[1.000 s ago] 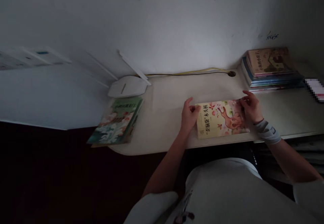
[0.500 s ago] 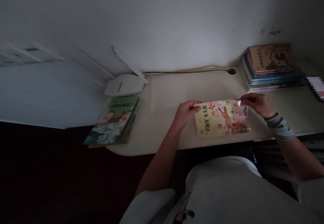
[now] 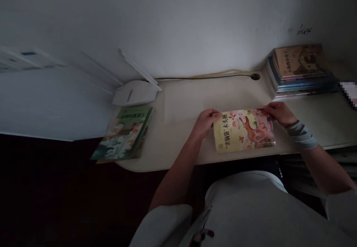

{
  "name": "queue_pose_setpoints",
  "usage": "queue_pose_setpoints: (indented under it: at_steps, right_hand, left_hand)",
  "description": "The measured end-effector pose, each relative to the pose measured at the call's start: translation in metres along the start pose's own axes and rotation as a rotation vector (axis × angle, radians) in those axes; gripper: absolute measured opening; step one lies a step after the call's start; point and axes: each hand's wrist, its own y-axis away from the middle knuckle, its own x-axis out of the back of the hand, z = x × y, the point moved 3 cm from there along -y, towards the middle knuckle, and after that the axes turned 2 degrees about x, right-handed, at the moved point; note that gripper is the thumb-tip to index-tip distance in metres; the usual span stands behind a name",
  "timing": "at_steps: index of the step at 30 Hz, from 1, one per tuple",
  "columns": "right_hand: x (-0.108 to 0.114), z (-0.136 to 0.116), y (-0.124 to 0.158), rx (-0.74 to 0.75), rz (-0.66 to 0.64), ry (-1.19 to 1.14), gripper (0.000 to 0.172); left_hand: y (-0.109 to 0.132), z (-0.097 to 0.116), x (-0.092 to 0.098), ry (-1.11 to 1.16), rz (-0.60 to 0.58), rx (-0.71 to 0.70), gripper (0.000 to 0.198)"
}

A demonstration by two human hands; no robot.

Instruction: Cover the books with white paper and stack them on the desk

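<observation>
Between my hands is a thin picture book (image 3: 244,131) with a yellow and pink illustrated cover, face up at the front of the white desk (image 3: 184,102). My left hand (image 3: 205,122) is closed on its upper left corner, thumb on the cover. With thumb and fingers, my right hand (image 3: 281,114) pinches the upper right corner. A grey band wraps my right wrist. Whether the book rests fully on the desk or is slightly raised, I cannot tell.
Green-covered picture books (image 3: 124,133) lie at the desk's left end, beside a white router (image 3: 135,92) with antennas. A stack of books (image 3: 302,72) stands at the back right. Cables (image 3: 206,76) run along the wall to a hole (image 3: 255,76). A blurred-out item (image 3: 348,92) sits far right.
My right hand has shifted slightly left and now grips the book's upper right corner more closely. The cover lies flatter, with less glare. My left hand keeps its hold.
</observation>
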Motion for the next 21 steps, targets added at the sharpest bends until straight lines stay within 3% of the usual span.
queue_pose_setpoints:
  at_steps: [6, 9, 12, 15, 18, 21]
  right_hand:
    - [-0.008, -0.001, -0.011, 0.010, 0.003, 0.327, 0.030]
    - [-0.009, -0.006, -0.013, 0.017, -0.050, 0.534, 0.028]
    - [-0.009, -0.008, -0.014, -0.010, -0.078, 0.595, 0.027]
    - [-0.009, -0.008, -0.015, -0.033, -0.098, 0.611, 0.027]
    - [-0.010, -0.014, -0.010, -0.022, -0.098, 0.710, 0.028]
    - [-0.015, -0.032, 0.004, -0.018, 0.044, 0.917, 0.030]
  left_hand:
    - [0.004, 0.006, -0.007, -0.846, 0.223, -0.133, 0.028]
    - [0.014, 0.019, -0.026, -1.135, 0.265, -0.307, 0.036]
    - [0.019, 0.022, -0.060, -1.203, 0.067, -0.478, 0.044]
    - [0.020, 0.015, -0.093, -1.206, -0.113, -0.505, 0.048]
    - [0.022, 0.010, -0.107, -1.218, -0.089, -0.518, 0.052]
    - [0.025, 0.008, -0.109, -1.209, -0.043, -0.542, 0.053]
